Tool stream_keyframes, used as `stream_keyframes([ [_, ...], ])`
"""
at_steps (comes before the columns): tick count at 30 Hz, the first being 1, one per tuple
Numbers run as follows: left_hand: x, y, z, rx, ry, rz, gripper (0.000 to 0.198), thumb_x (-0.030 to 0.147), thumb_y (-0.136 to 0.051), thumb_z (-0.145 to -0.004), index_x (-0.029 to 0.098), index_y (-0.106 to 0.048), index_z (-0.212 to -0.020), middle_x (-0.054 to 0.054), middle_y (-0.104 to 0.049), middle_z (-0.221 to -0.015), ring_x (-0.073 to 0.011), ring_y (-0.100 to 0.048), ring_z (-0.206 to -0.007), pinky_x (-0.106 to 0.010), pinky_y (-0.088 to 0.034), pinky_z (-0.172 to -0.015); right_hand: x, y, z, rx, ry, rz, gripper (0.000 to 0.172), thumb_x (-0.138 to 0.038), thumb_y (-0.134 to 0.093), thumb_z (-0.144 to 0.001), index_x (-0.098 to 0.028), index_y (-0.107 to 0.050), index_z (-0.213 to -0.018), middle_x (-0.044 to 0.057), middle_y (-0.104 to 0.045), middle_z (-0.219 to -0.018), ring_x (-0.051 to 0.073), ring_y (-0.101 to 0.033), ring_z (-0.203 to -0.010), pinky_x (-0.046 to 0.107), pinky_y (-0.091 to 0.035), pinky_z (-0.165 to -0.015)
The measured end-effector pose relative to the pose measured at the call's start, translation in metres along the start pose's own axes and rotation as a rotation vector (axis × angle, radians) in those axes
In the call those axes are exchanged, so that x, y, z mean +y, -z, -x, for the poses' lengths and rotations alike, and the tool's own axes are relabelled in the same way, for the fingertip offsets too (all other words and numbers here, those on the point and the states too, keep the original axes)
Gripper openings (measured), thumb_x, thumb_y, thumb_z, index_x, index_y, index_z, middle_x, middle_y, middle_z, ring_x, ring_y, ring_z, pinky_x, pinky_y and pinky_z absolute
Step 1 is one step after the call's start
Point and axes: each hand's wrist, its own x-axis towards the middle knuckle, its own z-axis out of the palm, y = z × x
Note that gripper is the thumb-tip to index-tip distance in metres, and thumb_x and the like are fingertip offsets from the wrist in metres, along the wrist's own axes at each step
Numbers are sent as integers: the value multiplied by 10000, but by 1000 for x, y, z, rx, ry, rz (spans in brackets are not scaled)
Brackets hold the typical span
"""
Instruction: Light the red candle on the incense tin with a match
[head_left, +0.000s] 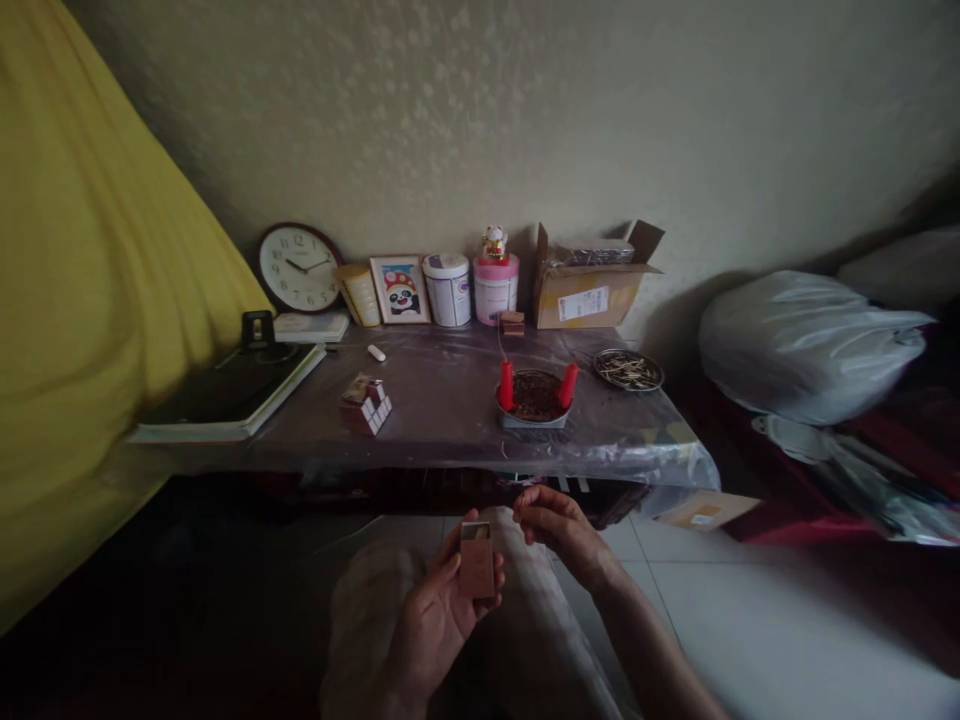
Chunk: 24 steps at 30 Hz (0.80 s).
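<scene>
Left hand (435, 620) grips the opened matchbox (477, 572), right hand (553, 522) pinches what looks like a match; red candles (507, 386) stand ready, no flame showing.

Brown matchbox (477, 570), red candles (507, 387), yellow cloth (97, 250), pink-lidded tub (496, 297)

The matchbox (477, 575) looked like smooth, matt card. The table (442, 375) wore a clear, glossy plastic cover (660, 455), creased along the front edge. Near that edge, the candles (507, 386) had smooth, waxy-looking sides, and the dish (551, 416) between them held rough, crumbly grit (534, 395). By the right edge, the matches (634, 372) were matt wood in a metallic-looking tray (631, 388). The carton (624, 300) at the back right corner was matt cardboard; the curtain (112, 250) at the left edge, matt cloth.
</scene>
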Motion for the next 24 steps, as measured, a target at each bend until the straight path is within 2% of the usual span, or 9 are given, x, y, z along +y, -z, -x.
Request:
stream_keyframes([
  [6, 1, -4, 1, 9, 6, 5, 548, 224, -399, -939, 250, -290, -1476, -130, -750, -1023, -192, -702, -887, -325, -509, -797, -2, -2, 1, -3, 22, -126, 252, -284, -823, -627, -168, -651, -769, -43, -610, -669, 44, -492, -512, 179, -386, -530],
  [12, 1, -5, 1, -18, 12, 17, 413, 241, -440, -920, 277, -549, -1317, -115, -752, -1028, -194, -695, -908, -322, -508, -807, 2, 2, 1, 38, 25, -125, 264, -301, -836, -613, -168, -676, -776, -40, -608, -690, 50, -496, -542, 192, -413, -558],
  [16, 0, -7, -1, -30, 6, 23, 371, 249, -448, -918, 295, -624, -1241, -114, -760, -1011, -191, -699, -893, -312, -516, -791, 0, 3, 7, 44, 95, 43, 237, -346, -807, -665, -178, -696, -789, -38, -600, -678, 67, -508, -592, 206, -425, -613],
  [21, 0, -9, -5, 2, -3, 36, 342, 230, -477, -905, 292, -672, -1180, -101, -767, -1025, -201, -709, -871, -319, -537, -774, -1, 4, 13, -17, 383, 364, 144, -339, -701, -796, -197, -687, -820, -6, -614, -832, 117, -556, -776, 243, -440, -730],
  [24, -1, -10, -6, 30, -1, 42, 316, 212, -483, -905, 274, -707, -1120, -95, -774, -1022, -211, -716, -866, -327, -548, -765, 0, 2, 16, -3, 456, 538, 100, -299, -630, -856, -208, -671, -857, -1, -632, -854, 131, -577, -807, 250, -439, -731],
])
